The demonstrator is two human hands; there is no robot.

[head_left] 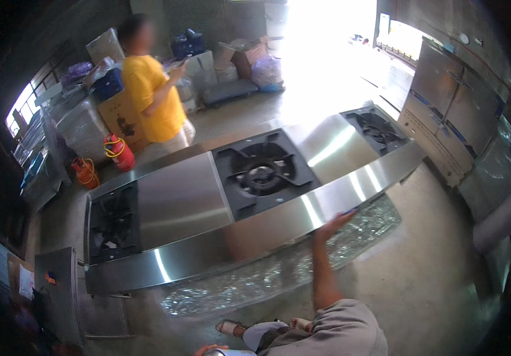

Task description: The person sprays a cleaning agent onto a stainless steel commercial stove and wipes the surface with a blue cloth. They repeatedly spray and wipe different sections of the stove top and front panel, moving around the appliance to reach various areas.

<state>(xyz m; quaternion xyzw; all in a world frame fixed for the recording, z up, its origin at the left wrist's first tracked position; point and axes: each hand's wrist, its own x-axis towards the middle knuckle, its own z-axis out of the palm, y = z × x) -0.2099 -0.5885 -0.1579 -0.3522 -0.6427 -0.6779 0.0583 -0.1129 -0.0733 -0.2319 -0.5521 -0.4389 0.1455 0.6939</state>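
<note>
A long stainless steel stove (178, 213) with three black burners stretches across in front of me, tilted in the view. My right hand (332, 225) reaches to the lower edge of its front panel, the fingers close against the steel. At the fingertips shows a small dark bluish thing, too blurred to name. Down at the bottom edge my left hand (209, 349) is closed around a spray can (229, 352), of which only the top part is in view. A middle burner (262, 172) sits in a black square plate between two flat steel panels.
Plastic-wrapped sheeting (226, 296) lies low along the stove's front. Beyond the stove stands a person in a yellow shirt (155, 95). Two red cylinders (119, 153) stand at the far left. A tall steel cabinet (451, 107) is at right, wrapped goods (267, 72) at the back.
</note>
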